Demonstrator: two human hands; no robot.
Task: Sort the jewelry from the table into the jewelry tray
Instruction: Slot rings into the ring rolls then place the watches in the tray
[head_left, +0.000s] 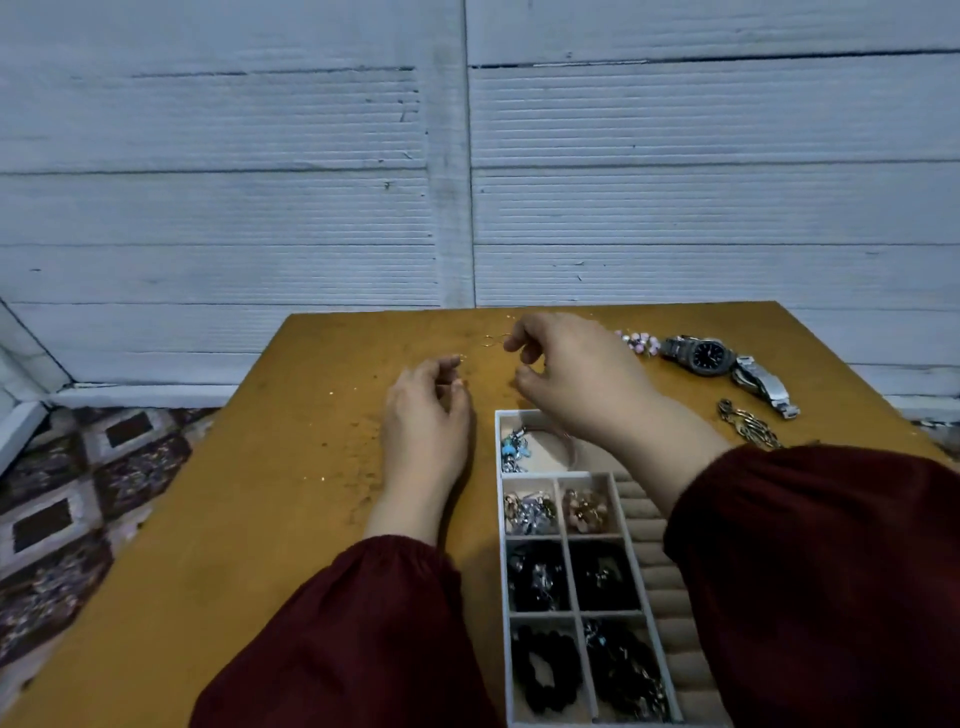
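A white jewelry tray (502, 545) with several compartments lies on the ochre table (249, 519), holding dark beads, earrings and a turquoise piece. My right hand (576, 374) hovers beyond the tray's far end and pinches a thin gold hoop (488, 340) between fingertips. My left hand (426, 415) sits left of the tray with fingers curled near a thin gold piece (460, 358); whether it holds that piece I cannot tell. A silver watch (727, 364), a pink bead piece (640, 343) and a dark metal chain (748, 423) lie at the right.
A white ribbed wall (467, 156) rises right behind the table. A patterned rug (67, 519) covers the floor to the left. My dark red sleeves (810, 571) hang over the tray's right side with its padded ring rolls (654, 561).
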